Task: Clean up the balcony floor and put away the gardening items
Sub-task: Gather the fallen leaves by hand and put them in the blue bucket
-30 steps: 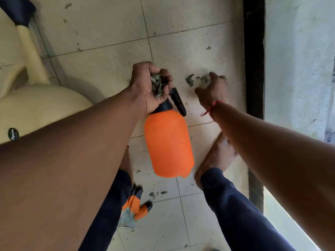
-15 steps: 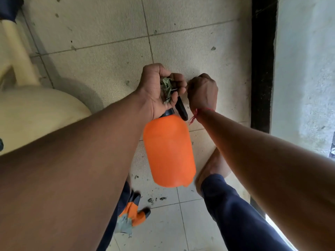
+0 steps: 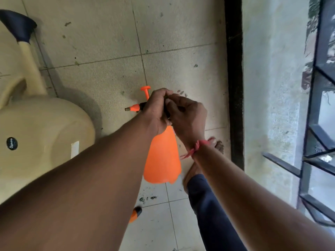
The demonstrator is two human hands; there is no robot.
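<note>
1. Below the left hand (image 3: 155, 109) hangs the orange spray bottle (image 3: 163, 156), lifted off the floor tiles (image 3: 101, 73). This hand is clenched round the bottle's black head.
2. Beyond its fingers the pump knob (image 3: 146, 88) and the nozzle (image 3: 132, 108) stick out.
3. Against the left knuckles sits the right hand (image 3: 187, 115), fingers curled. I cannot tell whether it pinches anything.
4. The body looks like stiff, smooth plastic, so probably slippery. Its weight depends on the water inside, which is not visible.
5. I judge the best hold is the neck under the head. The thin pump rod seems weak for carrying.
6. Lower than both hands, leaf scraps (image 3: 146, 198) and a glove (image 3: 135, 214) lie on the tiles.
</note>
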